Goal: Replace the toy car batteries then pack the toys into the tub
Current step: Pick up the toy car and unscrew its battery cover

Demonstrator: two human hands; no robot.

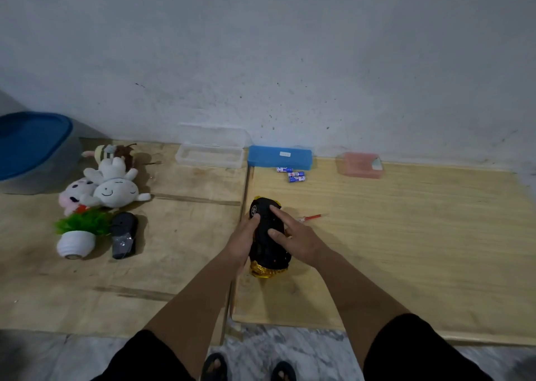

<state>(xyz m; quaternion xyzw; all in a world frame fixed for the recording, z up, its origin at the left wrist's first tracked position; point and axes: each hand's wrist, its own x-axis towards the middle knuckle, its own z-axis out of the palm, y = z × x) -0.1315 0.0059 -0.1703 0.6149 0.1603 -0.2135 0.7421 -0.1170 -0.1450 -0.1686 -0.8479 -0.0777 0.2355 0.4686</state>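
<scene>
Both hands steady the toy car [268, 235] belly-up on the wooden surface [406, 235], left hand [242, 242] gripping its side, right hand [295, 235] resting straight fingers [277, 211] on the underside, presumably seeking the hatch, three batteries [293, 174] waiting near.

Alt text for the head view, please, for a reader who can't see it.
Both hands, left hand and right hand, hold an upturned black and gold toy car over wooden boards. Three batteries lie by a blue case; plush toys and a blue-lidded tub sit left.
</scene>
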